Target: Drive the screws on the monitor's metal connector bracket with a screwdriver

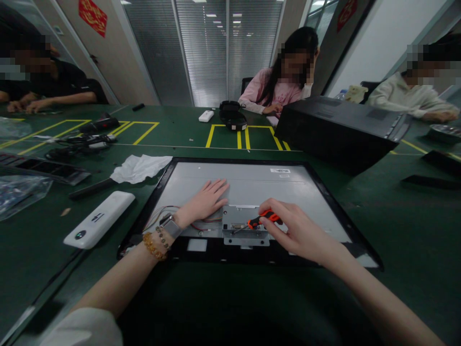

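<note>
While left hand (pixel 203 204) rests on panel (pixel 255 185) | right hand (pixel 297 228) holds screwdriver (pixel 256 222)

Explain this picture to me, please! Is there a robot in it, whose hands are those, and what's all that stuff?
No robot here, just a person with two bare hands. The camera sits on their head, looking forward and down, so you see roughly what they see.

Their left hand lies flat on a big grey panel with a black frame. Their right hand holds an orange and black screwdriver, its tip down by a small metal plate. I can't tell whether it touches.

On the green table, left of the panel, are a crumpled white sheet and a long white device. Across the table sits somebody in pink.
</note>
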`<action>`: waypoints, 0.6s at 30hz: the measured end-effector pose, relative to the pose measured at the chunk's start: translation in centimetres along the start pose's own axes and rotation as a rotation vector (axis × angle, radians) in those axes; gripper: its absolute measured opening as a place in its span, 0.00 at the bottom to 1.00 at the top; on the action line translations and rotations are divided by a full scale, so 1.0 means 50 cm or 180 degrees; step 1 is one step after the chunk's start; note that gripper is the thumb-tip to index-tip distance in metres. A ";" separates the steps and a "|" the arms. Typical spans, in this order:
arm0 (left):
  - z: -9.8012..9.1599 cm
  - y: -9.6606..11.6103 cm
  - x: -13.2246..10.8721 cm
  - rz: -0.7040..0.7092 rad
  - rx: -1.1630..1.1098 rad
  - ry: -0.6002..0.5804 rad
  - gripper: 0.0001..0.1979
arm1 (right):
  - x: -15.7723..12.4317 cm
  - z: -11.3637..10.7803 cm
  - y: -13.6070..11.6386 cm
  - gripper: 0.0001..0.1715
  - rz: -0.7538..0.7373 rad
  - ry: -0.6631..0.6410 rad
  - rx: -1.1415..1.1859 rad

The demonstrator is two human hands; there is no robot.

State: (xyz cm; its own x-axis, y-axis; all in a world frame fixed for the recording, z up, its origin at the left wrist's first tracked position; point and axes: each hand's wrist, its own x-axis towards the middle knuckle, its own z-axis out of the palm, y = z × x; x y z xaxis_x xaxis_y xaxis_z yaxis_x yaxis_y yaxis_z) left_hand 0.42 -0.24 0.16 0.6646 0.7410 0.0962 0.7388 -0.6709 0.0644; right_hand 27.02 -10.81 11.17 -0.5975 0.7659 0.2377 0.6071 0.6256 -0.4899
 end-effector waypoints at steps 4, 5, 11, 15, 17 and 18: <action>0.005 -0.004 0.000 0.0016 -0.0008 0.0036 0.28 | 0.001 -0.002 0.001 0.09 -0.0043 0.0020 0.0142; 0.005 -0.004 0.000 0.0016 -0.0011 0.0036 0.28 | 0.001 -0.002 0.001 0.11 -0.0064 0.0027 0.0172; -0.001 0.000 0.000 -0.0005 -0.0020 -0.0020 0.28 | 0.002 0.003 0.002 0.09 -0.0151 0.0007 0.0253; 0.001 -0.001 0.001 0.0006 -0.0023 0.0007 0.28 | 0.002 0.004 0.001 0.03 -0.0186 0.0045 0.0214; 0.003 -0.002 0.001 0.0007 -0.0019 0.0004 0.29 | 0.002 0.002 -0.001 0.04 -0.0133 0.0027 0.0171; 0.003 -0.003 0.001 0.0003 -0.0012 0.0004 0.29 | 0.001 0.000 -0.001 0.04 -0.0108 0.0015 0.0153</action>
State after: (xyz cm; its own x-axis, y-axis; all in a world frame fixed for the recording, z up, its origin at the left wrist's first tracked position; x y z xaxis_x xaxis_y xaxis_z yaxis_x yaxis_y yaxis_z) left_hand 0.38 -0.11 -0.01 0.6650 0.7404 0.0975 0.7378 -0.6716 0.0682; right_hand 26.93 -10.81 11.21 -0.6148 0.7451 0.2587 0.5607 0.6435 -0.5211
